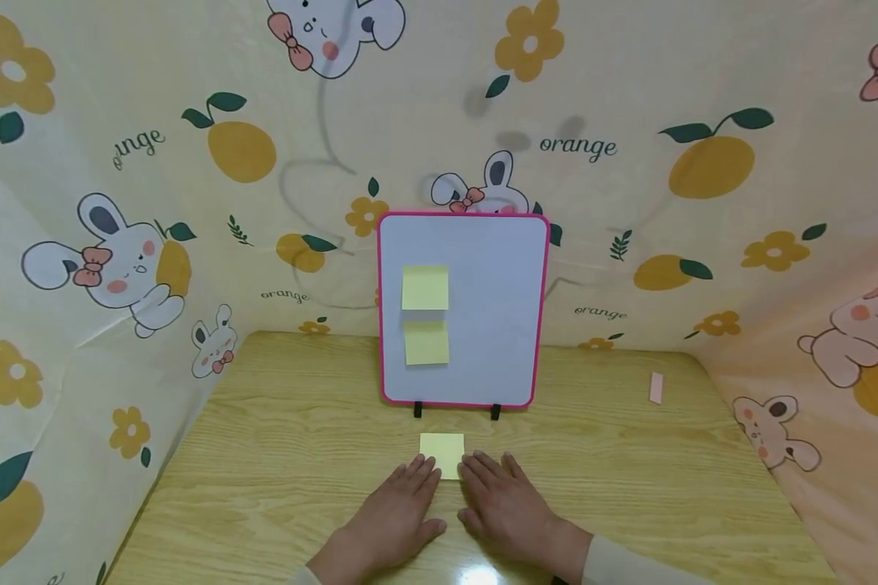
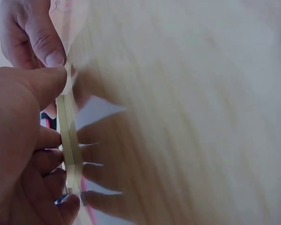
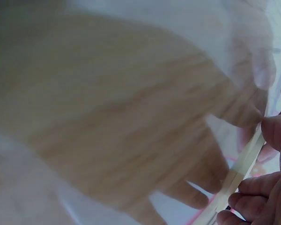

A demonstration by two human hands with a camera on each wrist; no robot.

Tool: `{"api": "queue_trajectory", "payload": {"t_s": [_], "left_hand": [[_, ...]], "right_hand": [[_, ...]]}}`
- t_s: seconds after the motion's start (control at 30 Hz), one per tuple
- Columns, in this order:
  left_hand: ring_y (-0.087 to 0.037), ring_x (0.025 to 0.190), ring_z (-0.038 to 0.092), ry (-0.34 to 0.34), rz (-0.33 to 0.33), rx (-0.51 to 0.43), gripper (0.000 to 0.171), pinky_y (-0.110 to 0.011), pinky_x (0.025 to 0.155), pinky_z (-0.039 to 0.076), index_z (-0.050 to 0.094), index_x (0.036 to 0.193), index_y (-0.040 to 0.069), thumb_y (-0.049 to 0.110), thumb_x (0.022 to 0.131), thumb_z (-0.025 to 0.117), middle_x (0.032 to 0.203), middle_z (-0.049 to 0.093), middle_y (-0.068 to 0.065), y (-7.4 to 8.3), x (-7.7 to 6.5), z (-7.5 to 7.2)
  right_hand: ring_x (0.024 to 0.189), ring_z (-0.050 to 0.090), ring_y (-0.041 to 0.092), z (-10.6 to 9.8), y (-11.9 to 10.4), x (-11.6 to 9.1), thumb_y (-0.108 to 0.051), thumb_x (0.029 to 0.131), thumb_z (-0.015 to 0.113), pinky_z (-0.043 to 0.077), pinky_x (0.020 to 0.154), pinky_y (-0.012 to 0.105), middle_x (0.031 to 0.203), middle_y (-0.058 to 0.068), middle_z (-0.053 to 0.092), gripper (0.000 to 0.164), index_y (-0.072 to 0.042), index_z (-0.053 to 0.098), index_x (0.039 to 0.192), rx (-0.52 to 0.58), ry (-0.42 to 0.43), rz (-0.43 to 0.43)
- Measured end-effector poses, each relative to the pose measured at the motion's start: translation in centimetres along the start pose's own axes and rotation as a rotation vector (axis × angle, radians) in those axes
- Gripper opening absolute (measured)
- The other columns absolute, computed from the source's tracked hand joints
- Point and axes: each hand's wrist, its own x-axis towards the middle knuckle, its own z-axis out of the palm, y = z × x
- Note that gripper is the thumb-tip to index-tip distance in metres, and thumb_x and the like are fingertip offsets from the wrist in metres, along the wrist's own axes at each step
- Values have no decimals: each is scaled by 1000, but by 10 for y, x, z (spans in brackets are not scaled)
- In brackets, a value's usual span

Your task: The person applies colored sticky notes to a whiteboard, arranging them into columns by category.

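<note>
Head: we see pale-yellow square sticky-note pad (image 1: 445, 452) on wood-grain surface (image 1: 300, 455), before pink-framed whiteboard (image 1: 490, 325); left hand (image 1: 397, 512), right hand (image 1: 506, 508) flank it, fingers extended, gripping nothing.

Left wrist: fingertips along pad's side.

Right wrist: likewise; we judge squaring step, next calling for edge pinch.

On the table (image 1: 278, 455) a sticky note (image 1: 442, 449) is lying; at its twelve o'clock a board (image 1: 493, 317) is standing, carrying two other notes (image 1: 425, 288) on its nine-o'clock side; between the sticky note's two and three a strip (image 1: 656, 388) is resting.
</note>
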Motion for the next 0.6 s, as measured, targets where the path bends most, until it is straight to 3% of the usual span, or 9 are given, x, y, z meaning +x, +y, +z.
{"api": "queue_trajectory", "payload": {"t_s": [0.17, 0.6], "left_hand": [[-30, 160, 31, 1, -24, -46, 74, -50, 130, 32, 42, 161, 3, 52, 106, 56, 169, 38, -13, -12, -6, -2], [-35, 157, 36, 83, -73, -103, 72, -54, 128, 33, 47, 156, -1, 46, 105, 61, 166, 42, -18, -40, -23, -2]], "right_hand": [[150, 47, 30, 2, -7, 13, -45, 107, 56, 41, 120, 66, 160, 9, 52, 62, -6, 52, 155, 5, -14, -12], [156, 39, 25, 4, -32, 45, -52, 108, 50, 36, 125, 61, 167, 5, 43, 66, -11, 46, 160, -13, -108, -2]]}}
